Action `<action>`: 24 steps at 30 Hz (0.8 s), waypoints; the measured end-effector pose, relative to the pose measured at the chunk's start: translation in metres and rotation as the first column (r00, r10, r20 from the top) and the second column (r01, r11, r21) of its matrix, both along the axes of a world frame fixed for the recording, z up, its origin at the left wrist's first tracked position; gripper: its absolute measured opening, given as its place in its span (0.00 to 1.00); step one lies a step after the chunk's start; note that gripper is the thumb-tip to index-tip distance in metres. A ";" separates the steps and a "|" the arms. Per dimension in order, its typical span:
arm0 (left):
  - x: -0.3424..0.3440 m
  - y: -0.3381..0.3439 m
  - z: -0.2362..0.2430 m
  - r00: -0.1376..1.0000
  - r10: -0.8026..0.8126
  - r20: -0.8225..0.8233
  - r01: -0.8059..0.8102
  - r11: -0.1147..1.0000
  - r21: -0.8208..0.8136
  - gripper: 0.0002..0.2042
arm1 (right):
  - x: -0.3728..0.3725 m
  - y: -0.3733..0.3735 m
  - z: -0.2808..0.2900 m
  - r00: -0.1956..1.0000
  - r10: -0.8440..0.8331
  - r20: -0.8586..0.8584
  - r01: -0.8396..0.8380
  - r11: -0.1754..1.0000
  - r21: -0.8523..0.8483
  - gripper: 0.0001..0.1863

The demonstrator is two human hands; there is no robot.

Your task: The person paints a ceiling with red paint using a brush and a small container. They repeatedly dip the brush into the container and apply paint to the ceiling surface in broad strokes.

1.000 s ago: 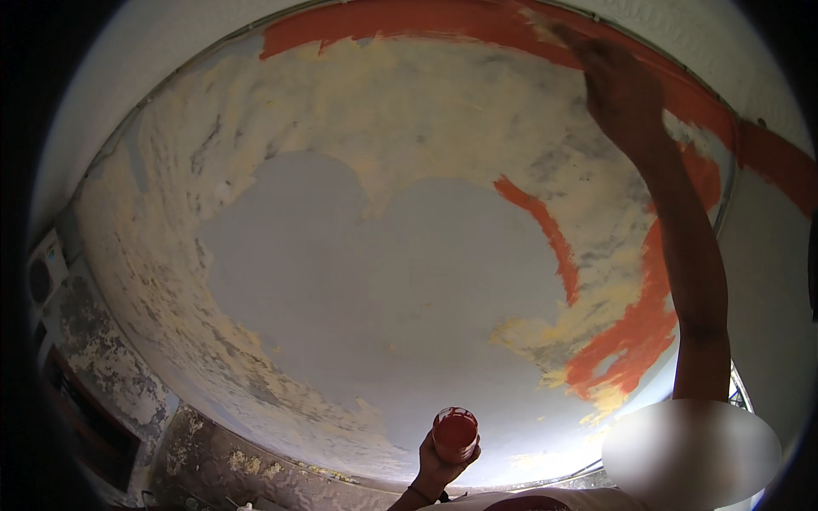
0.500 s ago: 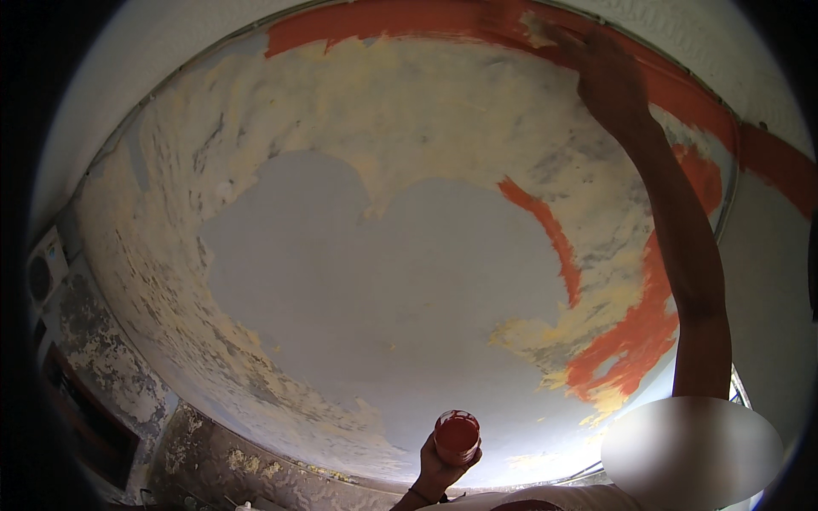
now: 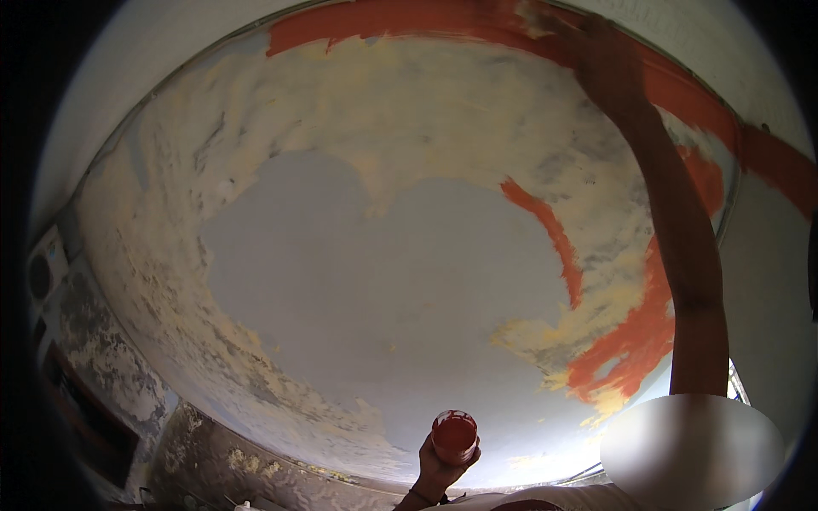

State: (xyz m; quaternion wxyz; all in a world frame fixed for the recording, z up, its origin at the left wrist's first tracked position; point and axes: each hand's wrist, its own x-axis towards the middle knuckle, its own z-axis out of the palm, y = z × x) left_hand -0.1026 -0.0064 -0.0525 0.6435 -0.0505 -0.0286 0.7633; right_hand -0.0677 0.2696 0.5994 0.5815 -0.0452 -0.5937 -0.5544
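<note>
My left hand (image 3: 436, 471), low in the middle, is wrapped round a small cup of orange-red paint (image 3: 455, 438). Paint streaks the inside of the cup's rim. My right arm stretches up along the right side to the top of the view. There my right hand (image 3: 607, 72) is closed on a paintbrush (image 3: 535, 19), whose pale part shows past the fingers while its tip is blurred against the paint. The brush is at the wide orange-red band (image 3: 383, 24) along the far edge of the patchy grey and cream surface (image 3: 392, 264).
More orange patches (image 3: 630, 345) lie on the right, and a curved orange stroke (image 3: 550, 230) runs nearer the middle. A white air-conditioner unit (image 3: 48, 266) hangs at far left above a peeling wall (image 3: 111, 358). A blurred oval covers the lower right.
My right hand and the brush have shifted slightly along the orange band at the top. The left hand holds the cup almost still.
</note>
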 end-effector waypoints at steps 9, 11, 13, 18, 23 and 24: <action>-0.007 -0.001 -0.004 0.999 0.027 -0.028 -0.028 0.999 -0.025 0.31 | 0.051 -0.002 0.027 0.959 0.157 0.234 -0.140 0.986 -0.089 0.23; -0.005 -0.001 -0.004 0.999 0.037 -0.008 -0.038 0.999 -0.029 0.31 | 0.034 -0.030 0.034 0.926 0.195 0.324 -0.154 0.977 -0.149 0.25; -0.004 0.004 -0.003 0.999 0.003 0.041 -0.004 1.000 0.005 0.30 | 0.036 -0.029 0.049 0.945 0.129 0.299 -0.079 0.982 -0.174 0.24; 0.002 0.000 -0.002 1.000 0.028 -0.009 -0.028 0.999 -0.034 0.31 | 0.069 -0.017 0.057 0.948 0.071 0.310 -0.031 0.991 -0.131 0.23; -0.003 0.004 0.001 0.992 0.024 -0.121 -0.031 0.998 -0.062 0.32 | 0.139 0.048 0.079 0.960 -0.047 0.275 0.048 0.999 0.002 0.21; -0.003 0.004 0.002 0.994 0.021 -0.107 -0.026 0.999 -0.040 0.32 | 0.132 0.032 0.074 0.951 0.036 0.307 -0.025 0.999 -0.041 0.21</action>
